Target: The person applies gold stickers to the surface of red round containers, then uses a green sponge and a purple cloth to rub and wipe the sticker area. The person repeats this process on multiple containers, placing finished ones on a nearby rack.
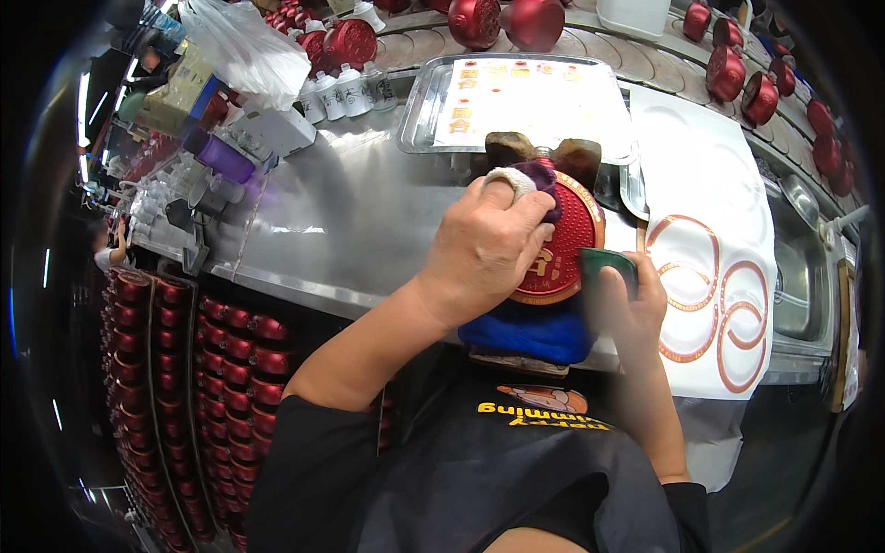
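The round red flask (573, 230) has a glossy, metallic-looking face, pebbled with small raised dots, and a smooth gold-printed rim. Purple cloth (542, 177) against it looks soft and matt; the green scraper (624, 262) looks like smooth plastic or rubber. Plush blue cloth (535, 336) lies beneath. The countertop (323, 221) is brushed, reflective metal, the tray (417, 120) shinier metal. Smooth white paper (530, 101) covers the tray, and glossy printed ring decals (682, 219) lie on a matt white sheet (705, 166). The carrier bag (249, 51) is crinkled, translucent plastic; the apron (442, 498), matt black fabric.
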### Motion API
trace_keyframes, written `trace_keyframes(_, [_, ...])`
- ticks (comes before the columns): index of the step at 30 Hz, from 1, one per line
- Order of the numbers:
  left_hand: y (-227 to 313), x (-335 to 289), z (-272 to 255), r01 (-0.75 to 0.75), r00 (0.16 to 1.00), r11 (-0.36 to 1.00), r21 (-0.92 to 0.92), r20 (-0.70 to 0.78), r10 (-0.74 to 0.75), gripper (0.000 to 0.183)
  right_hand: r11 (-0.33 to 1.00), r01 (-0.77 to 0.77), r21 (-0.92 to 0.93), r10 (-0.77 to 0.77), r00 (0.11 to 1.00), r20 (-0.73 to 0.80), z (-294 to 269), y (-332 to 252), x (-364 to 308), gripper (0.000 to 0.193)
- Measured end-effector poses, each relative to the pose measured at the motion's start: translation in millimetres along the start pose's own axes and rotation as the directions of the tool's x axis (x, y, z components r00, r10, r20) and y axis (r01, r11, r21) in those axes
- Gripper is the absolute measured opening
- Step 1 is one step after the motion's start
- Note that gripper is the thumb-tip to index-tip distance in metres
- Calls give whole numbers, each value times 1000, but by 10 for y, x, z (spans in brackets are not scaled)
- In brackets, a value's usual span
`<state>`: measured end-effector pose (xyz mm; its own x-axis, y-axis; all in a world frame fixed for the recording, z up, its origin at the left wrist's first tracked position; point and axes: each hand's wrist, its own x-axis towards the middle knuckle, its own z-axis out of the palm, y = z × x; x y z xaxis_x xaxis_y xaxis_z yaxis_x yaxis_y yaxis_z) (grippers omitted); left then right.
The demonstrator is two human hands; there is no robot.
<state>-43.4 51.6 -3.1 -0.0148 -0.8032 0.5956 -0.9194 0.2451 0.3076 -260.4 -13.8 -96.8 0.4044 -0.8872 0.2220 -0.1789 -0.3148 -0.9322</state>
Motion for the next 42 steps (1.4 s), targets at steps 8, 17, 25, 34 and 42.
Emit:
trace_keyframes(8, [58, 140, 147, -109, 990, 994, 4, 90, 109, 12, 990, 132, -45, -134, 989, -57, 28, -74, 28, 34])
trace_keyframes(17, [203, -153, -14, -57, 988, 998, 28, 143, 52, 23, 995, 96, 38, -94, 994, -53, 61, -69, 23, 34])
trace_keyframes(25, [137, -293, -138, -6, 995, 1000, -4, 101, 6, 20, 994, 111, 12, -110, 993, -40, 42, -56, 26, 35])
trace_keyframes(34, [211, -317, -63, -73, 992, 997, -5, 100, 74, 13, 989, 142, -28, -142, 990, -10, 22, -50, 34, 34])
trace_keyframes(42, [304, -396, -87, -112, 979, 994, 12, 175, 108, 9, 992, 126, 10, -126, 992, 2, 26, -66, 28, 32])
